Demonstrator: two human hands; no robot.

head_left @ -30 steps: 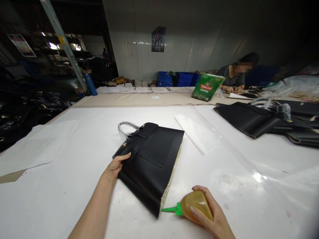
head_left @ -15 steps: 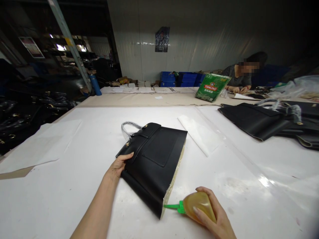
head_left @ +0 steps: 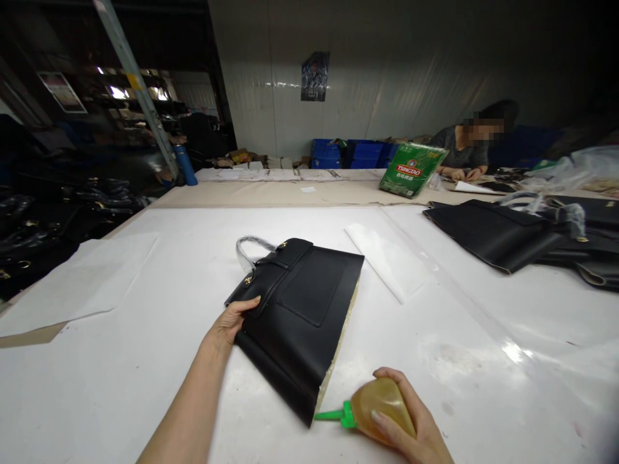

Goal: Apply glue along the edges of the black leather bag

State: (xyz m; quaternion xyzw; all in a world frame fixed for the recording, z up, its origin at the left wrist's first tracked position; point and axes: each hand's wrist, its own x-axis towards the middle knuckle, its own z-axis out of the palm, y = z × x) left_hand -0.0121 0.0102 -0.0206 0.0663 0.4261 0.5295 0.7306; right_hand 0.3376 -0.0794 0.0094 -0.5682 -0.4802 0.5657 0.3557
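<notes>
Since half a second ago the right hand [head_left: 411, 428], fingers wrapped around the soft amber glue bottle with a green nozzle [head_left: 374, 412], has slid a little nearer, so the nozzle tip now sits at the lowest corner of the flat black leather handbag panel [head_left: 300, 316] on the white paper-covered table [head_left: 120, 361]. The left hand [head_left: 231, 322], fingers pressed flat on the panel's near edge without closing around it, pins it while glue apparently goes along the pale raw edge; the next move likely needs a steady squeeze along that seam. Whether glue is coming out is too small to tell, and the right wrist is cut off by the frame.
</notes>
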